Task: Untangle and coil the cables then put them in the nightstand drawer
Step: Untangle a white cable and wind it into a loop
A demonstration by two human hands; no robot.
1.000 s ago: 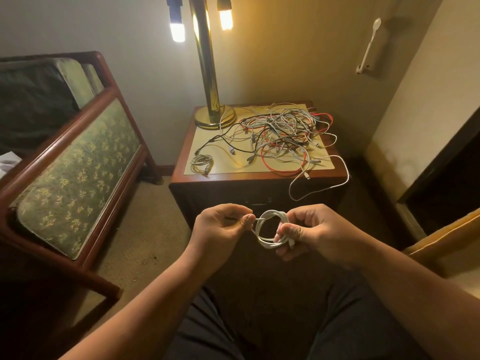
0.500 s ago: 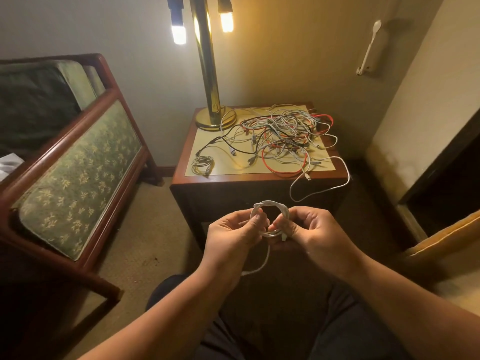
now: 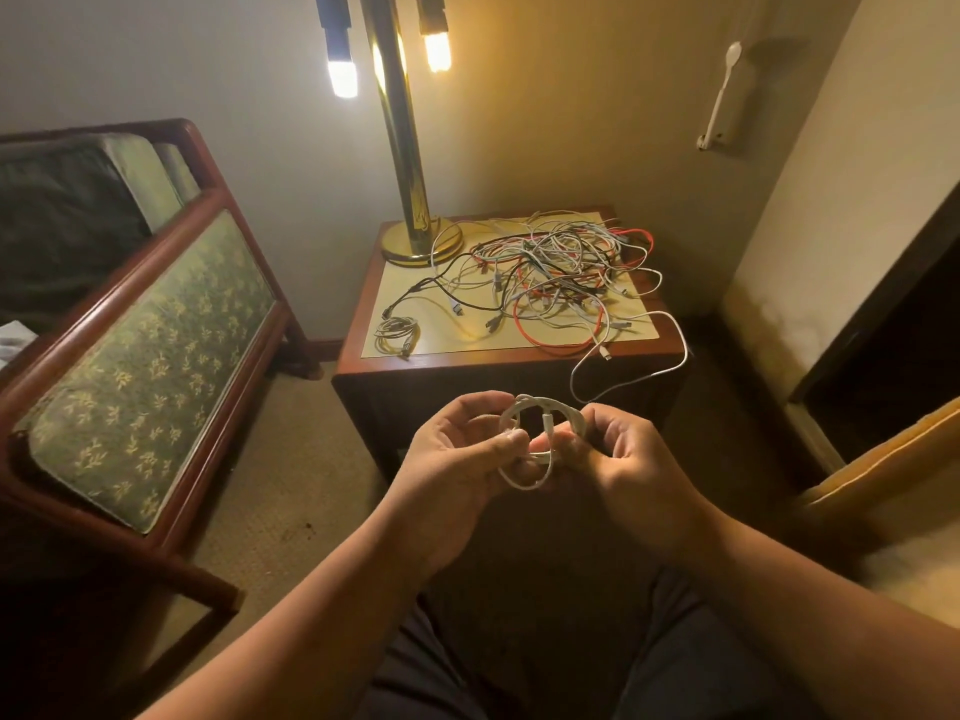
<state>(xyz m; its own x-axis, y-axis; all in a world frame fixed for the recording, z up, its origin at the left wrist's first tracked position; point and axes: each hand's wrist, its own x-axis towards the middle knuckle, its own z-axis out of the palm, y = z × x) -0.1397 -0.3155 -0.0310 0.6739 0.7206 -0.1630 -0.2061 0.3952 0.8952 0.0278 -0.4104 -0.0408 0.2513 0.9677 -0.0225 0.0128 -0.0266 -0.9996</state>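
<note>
A white cable coil hangs between both hands in front of the nightstand. My left hand pinches its left side, fingers curled. My right hand grips the right side and the cable's plug end. A tangled heap of white, red and black cables covers the nightstand top. One small coiled grey cable lies at the top's front left. A white cable loop dangles over the front right edge. The drawer front is in dark shadow behind my hands.
A brass lamp stands on the nightstand's back left corner. A wooden armchair with green patterned cushions stands to the left. A dark cabinet opening and a yellow bed edge lie to the right. Carpet covers the floor.
The loose tail that hung below the coil has been drawn up into it. The view and both hands shifted slightly, and the hands stay close together on the coil.
</note>
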